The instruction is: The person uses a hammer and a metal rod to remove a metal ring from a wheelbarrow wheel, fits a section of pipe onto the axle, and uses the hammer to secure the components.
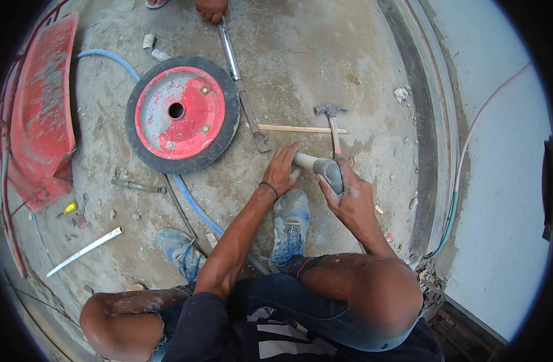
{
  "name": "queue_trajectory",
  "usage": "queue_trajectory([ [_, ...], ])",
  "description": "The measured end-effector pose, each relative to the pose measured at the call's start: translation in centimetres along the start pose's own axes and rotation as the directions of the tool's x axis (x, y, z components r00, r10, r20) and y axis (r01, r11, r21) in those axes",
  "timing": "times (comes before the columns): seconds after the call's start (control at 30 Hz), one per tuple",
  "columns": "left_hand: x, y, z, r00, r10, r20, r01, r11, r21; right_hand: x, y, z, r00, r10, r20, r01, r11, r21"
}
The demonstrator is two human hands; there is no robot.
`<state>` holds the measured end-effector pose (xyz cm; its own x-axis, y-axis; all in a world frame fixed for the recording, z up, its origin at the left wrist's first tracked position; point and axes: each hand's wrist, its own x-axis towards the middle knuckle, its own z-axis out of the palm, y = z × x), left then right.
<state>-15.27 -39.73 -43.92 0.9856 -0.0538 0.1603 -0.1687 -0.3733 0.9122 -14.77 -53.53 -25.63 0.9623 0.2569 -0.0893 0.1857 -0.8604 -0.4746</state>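
Observation:
My right hand (352, 199) is closed around a pale cylinder with a rounded grey end piece (329, 173); its exact kind I cannot make out. Toward my left, the pale part (304, 160) points at my left hand (279, 172). That hand has its fingers stretched and its thumb apart, with the cylinder's tip in the gap; whether they touch is unclear. Just beyond my right hand lies a claw hammer (335, 127), its head over the end of a thin wooden stick (297, 128). A rusty wrench (250, 114) ends close to my left fingertips.
Another person's hand (211, 8) grips a chrome bar (228, 48) in line with the wrench. A red-hubbed wheel (181, 114) lies flat over a blue hose (198, 208). A red wheelbarrow tray (44, 114) stands left, a white tube (83, 252) nearby. A pale wall (494, 181) borders the right.

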Motion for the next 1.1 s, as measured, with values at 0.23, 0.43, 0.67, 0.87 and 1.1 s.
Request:
queue_trajectory([
  [0.23, 0.6, 7.3, 2.2, 0.970, -0.041, -0.241, -0.030, 0.959, -0.282, 0.0, -1.0, -0.5, 0.994, 0.071, 0.089, -0.067, 0.997, -0.047],
  [0.43, -2.5, 11.7, 4.0, 0.820, -0.349, -0.453, 0.280, 0.936, -0.215, 0.1, -0.4, -0.4, 0.983, 0.113, 0.147, -0.118, 0.993, 0.028],
  [0.67, -4.5, 13.1, 3.8, 0.802, -0.239, 0.547, 0.584, 0.125, -0.802, -0.4, 0.3, -0.9, 0.995, -0.090, 0.035, 0.089, 0.996, 0.031],
  [0.87, -4.5, 14.2, 4.0, 0.872, -0.169, 0.459, 0.489, 0.300, -0.819, 0.0, -0.2, -0.8, 0.993, 0.003, 0.114, -0.008, 0.999, 0.043],
  [1.1, -2.8, 15.3, 5.3, 0.869, -0.337, 0.363, 0.491, 0.488, -0.722, 0.4, -0.5, -2.0, 0.985, -0.046, 0.167, 0.043, 0.999, 0.019],
])
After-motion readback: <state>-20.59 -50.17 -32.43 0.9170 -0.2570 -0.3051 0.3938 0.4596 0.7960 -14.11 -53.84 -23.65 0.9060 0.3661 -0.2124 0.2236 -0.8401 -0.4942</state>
